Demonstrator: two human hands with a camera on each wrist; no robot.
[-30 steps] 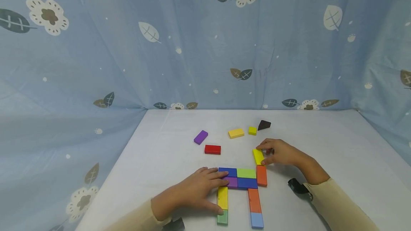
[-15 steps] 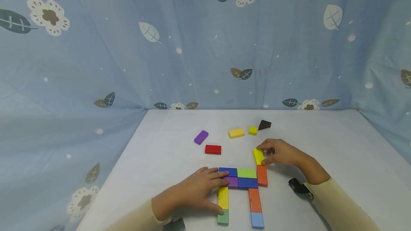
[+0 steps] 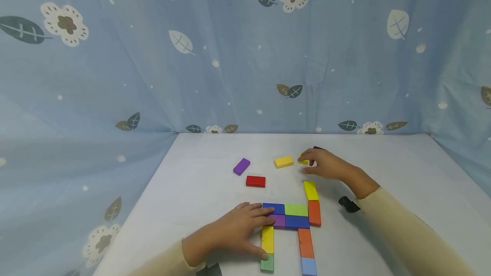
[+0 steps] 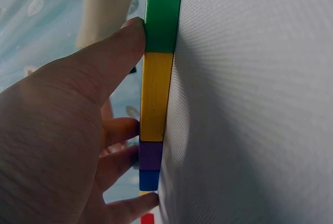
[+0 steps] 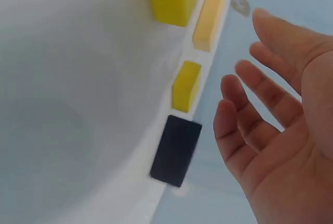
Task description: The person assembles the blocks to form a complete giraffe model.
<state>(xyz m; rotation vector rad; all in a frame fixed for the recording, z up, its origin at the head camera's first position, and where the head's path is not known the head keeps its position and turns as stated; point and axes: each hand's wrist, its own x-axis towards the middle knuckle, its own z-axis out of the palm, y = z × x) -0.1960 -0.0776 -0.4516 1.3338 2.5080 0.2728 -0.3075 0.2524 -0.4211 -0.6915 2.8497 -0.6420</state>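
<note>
My left hand (image 3: 235, 230) rests on the left side of a flat block figure. Its fingertips touch the dark blue block (image 3: 273, 208) and the purple block (image 3: 278, 221), and its thumb lies on the green block (image 4: 162, 18). Between these is a yellow block (image 3: 267, 240). My right hand (image 3: 327, 166) hovers by a small yellow block (image 5: 186, 86), fingers loosely bent, with nothing held. A longer yellow block (image 3: 311, 191) stands free of the hand, touching the orange block (image 3: 314, 213) at its lower end. The right hand mostly hides the black block (image 5: 176, 151) in the head view.
Beyond the figure lie a red block (image 3: 255, 181), a purple block (image 3: 241, 167) and a pale yellow block (image 3: 284, 162). Light green, blue, orange and light blue (image 3: 308, 266) blocks form the figure's right side. A patterned blue cloth (image 3: 230, 76) borders the white table (image 3: 184, 191).
My right hand has let go of the longer yellow block above the orange one and moved away from me to the small yellow block. The left hand has stayed on the figure.
</note>
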